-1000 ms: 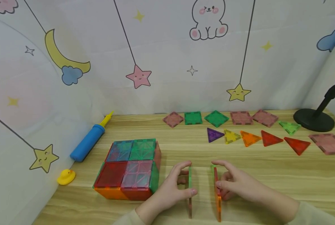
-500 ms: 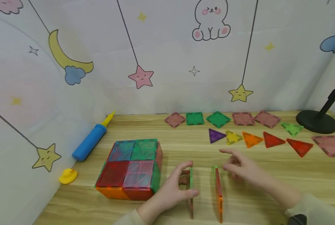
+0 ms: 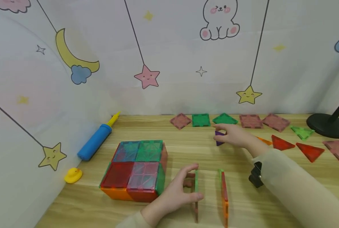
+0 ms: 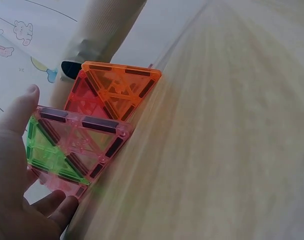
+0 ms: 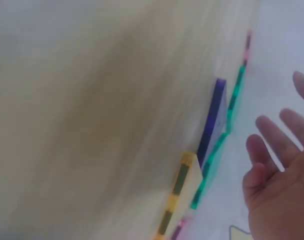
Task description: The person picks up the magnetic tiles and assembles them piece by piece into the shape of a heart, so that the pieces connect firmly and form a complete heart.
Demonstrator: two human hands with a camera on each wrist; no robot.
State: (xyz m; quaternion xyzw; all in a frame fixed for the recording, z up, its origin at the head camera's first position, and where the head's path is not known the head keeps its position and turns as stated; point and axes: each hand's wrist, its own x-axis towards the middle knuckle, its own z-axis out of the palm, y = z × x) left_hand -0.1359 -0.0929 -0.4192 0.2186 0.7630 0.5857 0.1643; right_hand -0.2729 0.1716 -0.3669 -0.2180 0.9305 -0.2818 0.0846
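Note:
My left hand [image 3: 178, 193] holds a standing panel of pink and green triangular magnetic tiles [image 4: 74, 137], thumb at one end and fingers at the other. To its right, apart from it, stands a second panel of red, orange and green triangular tiles [image 3: 224, 193], with no hand on it. My right hand [image 3: 234, 135] hovers at the back row over a purple triangular tile [image 3: 219, 142], which it partly covers. In the right wrist view its fingers are spread and hold nothing; beside the purple tile lies a yellow triangular tile [image 5: 178, 190], hidden in the head view.
A block of coloured magnetic tiles [image 3: 133, 171] stands left of my left hand. Square tiles [image 3: 200, 120] and red triangles [image 3: 282, 143] lie along the back. A blue pump [image 3: 95, 142] and a yellow duck [image 3: 73, 175] sit left; a black stand base [image 3: 329, 125] is back right.
My right hand has left the red and orange panel and moved forward to the purple triangular tile. My left hand stays on its panel. The head view has shifted slightly.

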